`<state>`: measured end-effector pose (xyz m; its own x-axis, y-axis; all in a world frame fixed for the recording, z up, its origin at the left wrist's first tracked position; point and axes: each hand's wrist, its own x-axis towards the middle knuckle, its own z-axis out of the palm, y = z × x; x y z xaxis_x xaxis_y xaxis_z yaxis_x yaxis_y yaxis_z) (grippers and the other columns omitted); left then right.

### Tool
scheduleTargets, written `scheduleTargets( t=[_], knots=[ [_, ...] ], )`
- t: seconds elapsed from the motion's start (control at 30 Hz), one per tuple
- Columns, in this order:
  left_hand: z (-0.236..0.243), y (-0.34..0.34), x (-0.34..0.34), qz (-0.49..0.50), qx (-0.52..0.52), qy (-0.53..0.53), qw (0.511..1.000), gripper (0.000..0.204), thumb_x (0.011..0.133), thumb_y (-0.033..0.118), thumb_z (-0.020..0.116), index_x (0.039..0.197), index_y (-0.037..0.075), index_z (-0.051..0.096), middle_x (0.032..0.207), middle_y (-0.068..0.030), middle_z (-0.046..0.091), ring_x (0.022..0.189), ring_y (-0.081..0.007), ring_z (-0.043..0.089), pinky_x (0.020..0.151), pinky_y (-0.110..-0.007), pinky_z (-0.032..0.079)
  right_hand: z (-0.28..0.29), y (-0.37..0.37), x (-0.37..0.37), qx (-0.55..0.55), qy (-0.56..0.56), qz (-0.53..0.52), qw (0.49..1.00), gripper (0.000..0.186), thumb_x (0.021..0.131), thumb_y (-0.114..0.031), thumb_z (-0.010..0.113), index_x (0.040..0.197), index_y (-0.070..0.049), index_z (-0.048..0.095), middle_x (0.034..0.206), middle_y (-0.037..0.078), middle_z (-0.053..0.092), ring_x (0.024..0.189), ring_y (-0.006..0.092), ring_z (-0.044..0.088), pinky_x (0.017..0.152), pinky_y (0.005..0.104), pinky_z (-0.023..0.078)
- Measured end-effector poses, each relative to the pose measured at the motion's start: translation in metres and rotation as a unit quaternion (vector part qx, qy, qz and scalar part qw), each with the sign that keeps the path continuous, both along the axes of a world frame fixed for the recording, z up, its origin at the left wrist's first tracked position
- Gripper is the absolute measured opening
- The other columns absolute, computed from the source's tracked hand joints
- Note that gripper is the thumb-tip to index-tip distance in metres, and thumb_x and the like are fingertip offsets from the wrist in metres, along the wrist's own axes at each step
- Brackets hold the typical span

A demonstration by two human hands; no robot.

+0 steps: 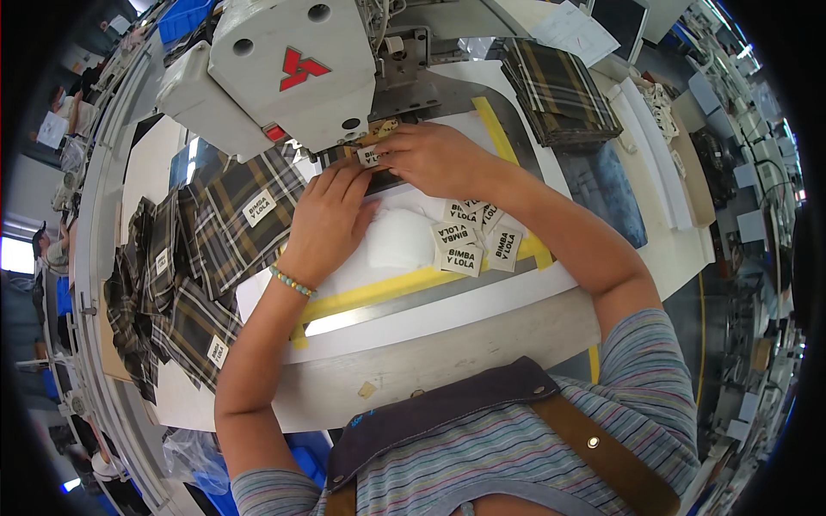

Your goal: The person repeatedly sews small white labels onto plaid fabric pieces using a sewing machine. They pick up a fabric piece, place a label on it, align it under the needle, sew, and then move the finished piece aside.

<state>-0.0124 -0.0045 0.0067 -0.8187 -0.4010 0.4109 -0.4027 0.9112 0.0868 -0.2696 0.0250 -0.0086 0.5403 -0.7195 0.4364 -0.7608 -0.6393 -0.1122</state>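
A small white fabric label [369,156] lies under the head of a white sewing machine [258,52], on what looks like dark plaid cloth, mostly hidden by my hands. My right hand [443,162] has its fingertips closed on the label's right edge. From the left, my left hand [325,217] reaches to the same spot, fingers stretched out flat and thumb apart, fingertips by the label's left side. Loose printed labels [462,258] lie in an overlapping pile right of a folded white piece [401,239], in front of my hands.
Plaid cloth pieces [237,219] with labels on them spread over the left side, some crumpled. A stack of folded plaid pieces [559,90] stands at the back right, near a paper sheet [576,33]. Yellow tape [379,292] borders the work plate. A clear plastic bag [194,456] hangs at lower left.
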Motion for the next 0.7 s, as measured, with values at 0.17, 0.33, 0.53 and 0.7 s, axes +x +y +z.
scheduleTargets(
  t=[0.17, 0.33, 0.53, 0.7],
  knots=[
    [0.0, -0.002, 0.011, 0.042, 0.0, -0.002, 0.999, 0.05, 0.096, 0.02, 0.078, 0.138, -0.002, 0.064, 0.142, -0.017, 0.067, 0.133, -0.0383, 0.061, 0.114, -0.047, 0.05, 0.001, -0.004, -0.003, 0.015, 0.006, 0.003, 1.0, 0.024, 0.101, -0.015, 0.069, 0.118, -0.002, 0.08, 0.132, 0.007, 0.075, 0.123, 0.0279, 0.068, 0.105, 0.0408, 0.057],
    [-0.004, -0.003, 0.015, 0.067, 0.015, -0.024, 0.997, 0.055, 0.099, 0.024, 0.077, 0.144, -0.003, 0.061, 0.148, -0.0196, 0.066, 0.138, -0.0415, 0.059, 0.118, -0.048, 0.047, 0.003, -0.001, -0.001, 0.059, -0.022, -0.008, 0.998, 0.027, 0.104, -0.018, 0.067, 0.123, -0.004, 0.08, 0.139, 0.005, 0.074, 0.128, 0.0281, 0.065, 0.112, 0.0424, 0.051],
    [-0.001, -0.008, 0.017, 0.045, 0.032, -0.021, 0.998, 0.056, 0.099, 0.024, 0.077, 0.144, -0.004, 0.06, 0.145, -0.0221, 0.067, 0.138, -0.042, 0.059, 0.118, -0.049, 0.048, 0.006, -0.001, 0.001, 0.072, -0.011, -0.012, 0.997, 0.031, 0.107, -0.021, 0.065, 0.13, -0.007, 0.078, 0.141, 0.004, 0.073, 0.132, 0.0269, 0.063, 0.114, 0.0422, 0.047],
    [0.001, -0.009, 0.018, 0.04, 0.039, -0.038, 0.998, 0.056, 0.1, 0.024, 0.076, 0.145, -0.004, 0.059, 0.146, -0.0234, 0.066, 0.138, -0.0426, 0.059, 0.118, -0.049, 0.048, 0.007, 0.0, 0.001, 0.104, -0.059, -0.012, 0.993, 0.032, 0.107, -0.023, 0.065, 0.134, -0.009, 0.076, 0.141, 0.004, 0.074, 0.132, 0.0268, 0.062, 0.116, 0.0425, 0.044]
  ],
)
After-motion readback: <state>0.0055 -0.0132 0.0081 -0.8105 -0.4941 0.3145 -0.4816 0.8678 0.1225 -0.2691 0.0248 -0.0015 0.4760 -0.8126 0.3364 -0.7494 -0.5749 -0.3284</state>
